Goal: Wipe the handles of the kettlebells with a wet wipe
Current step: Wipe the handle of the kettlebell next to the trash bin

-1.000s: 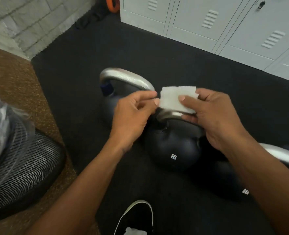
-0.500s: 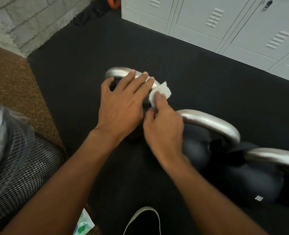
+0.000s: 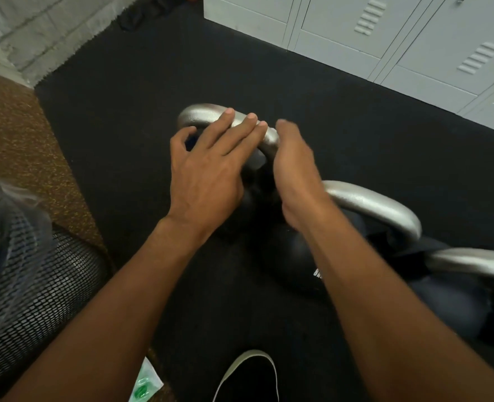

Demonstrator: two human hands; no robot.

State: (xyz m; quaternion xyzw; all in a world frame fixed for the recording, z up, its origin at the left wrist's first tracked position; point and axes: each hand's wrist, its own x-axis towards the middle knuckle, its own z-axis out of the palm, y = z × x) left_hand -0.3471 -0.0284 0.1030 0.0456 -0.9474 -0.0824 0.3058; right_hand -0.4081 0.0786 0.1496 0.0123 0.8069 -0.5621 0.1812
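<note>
On the black rubber floor [image 3: 153, 82], near its middle, three kettlebells stand in a row that runs toward the right edge. Each has a black body and a silver handle. The left handle [image 3: 199, 114] lies farthest from the camera, the middle handle [image 3: 385, 207] sits just beside it to the right, and the right handle [image 3: 472, 261] is cut off by the picture's edge. The middle kettlebell's body [image 3: 292, 265] carries small white lettering, too partly hidden to read.

The left hand [image 3: 208, 175] rests flat on the left handle, its fingers straight and laid across the top of the bar, the thumb spread out on the near side. The right hand [image 3: 295, 175] is at the right end of that same handle, seen edge-on and blurred; whether its fingers grip anything cannot be told. The two hands sit close together, almost touching.

Grey lockers [image 3: 385, 39] line the floor's far edge, and a pale brick wall [image 3: 36, 24] meets its far left corner. Brown speckled flooring [image 3: 22, 134] borders the left edge, where a black mesh bin [image 3: 36, 300] stands. A green and white packet [image 3: 145, 382] lies at the near edge, beside a black shoe [image 3: 248, 381] with a white sole.
</note>
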